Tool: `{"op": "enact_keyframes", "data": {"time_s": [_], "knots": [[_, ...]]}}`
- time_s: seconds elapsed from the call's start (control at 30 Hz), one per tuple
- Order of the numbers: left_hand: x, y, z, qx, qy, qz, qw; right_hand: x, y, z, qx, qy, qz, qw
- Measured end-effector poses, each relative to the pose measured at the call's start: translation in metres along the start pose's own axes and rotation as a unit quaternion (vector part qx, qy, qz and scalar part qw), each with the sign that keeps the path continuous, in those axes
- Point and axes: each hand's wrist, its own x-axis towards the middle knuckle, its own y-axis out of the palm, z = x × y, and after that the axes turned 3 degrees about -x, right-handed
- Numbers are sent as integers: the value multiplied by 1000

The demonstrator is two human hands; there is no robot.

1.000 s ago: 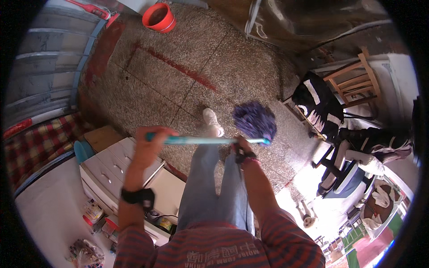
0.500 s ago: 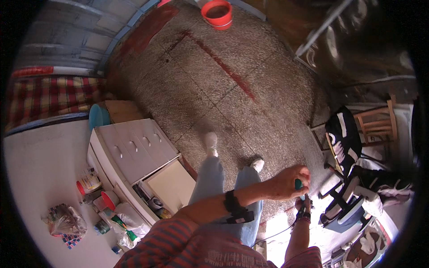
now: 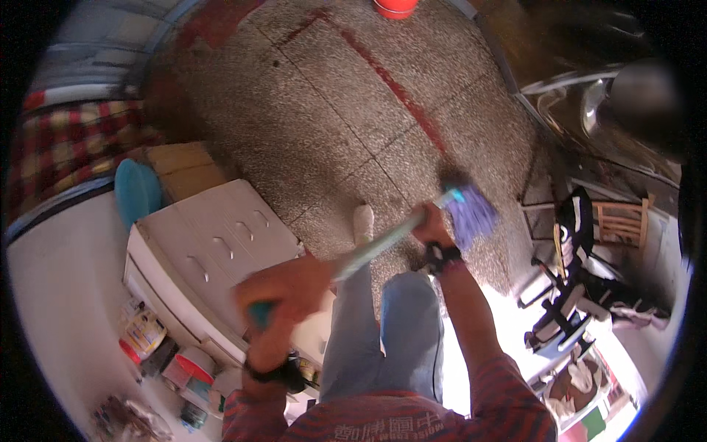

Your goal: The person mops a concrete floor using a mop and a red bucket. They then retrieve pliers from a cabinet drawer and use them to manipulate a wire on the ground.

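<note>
A mop with a pale green handle (image 3: 379, 244) slants across in front of my legs, its purple strands (image 3: 473, 215) hanging to the right of my feet. Whether the strands touch the floor I cannot tell. My left hand (image 3: 287, 289), somewhat blurred, is wrapped round the upper end of the handle, where a teal tip shows. Lower down, close to the mop head, my right hand (image 3: 431, 223) grips the same handle.
Speckled stone floor (image 3: 324, 155) with a dark red stripe spreads ahead. A white cabinet (image 3: 213, 228) and blue basin (image 3: 138, 193) stand left; a red bucket (image 3: 396, 7) is at the far edge. To the right are a wooden chair (image 3: 621, 223) and a dark office chair (image 3: 563, 317).
My left hand has swung from the right side over to the left, away from my right hand. The mop now lies diagonally, its purple head in view. The whole view has shifted.
</note>
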Motion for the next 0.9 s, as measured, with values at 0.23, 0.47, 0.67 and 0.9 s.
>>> {"op": "enact_keyframes", "data": {"time_s": [0.23, 0.47, 0.67, 0.9], "knots": [[-22, -73, -54, 145, 166, -225, 949, 124, 214, -139, -567, -402, 267, 668], [-32, -107, -77, 165, 160, -380, 896, 99, 261, -211, -293, 42, 85, 951], [-17, -115, -79, 87, 105, -251, 958, 34, 186, -153, -200, 61, -26, 978], [-53, 26, -31, 56, 82, -208, 973, -65, 24, -93, -105, 1, -120, 987]]}}
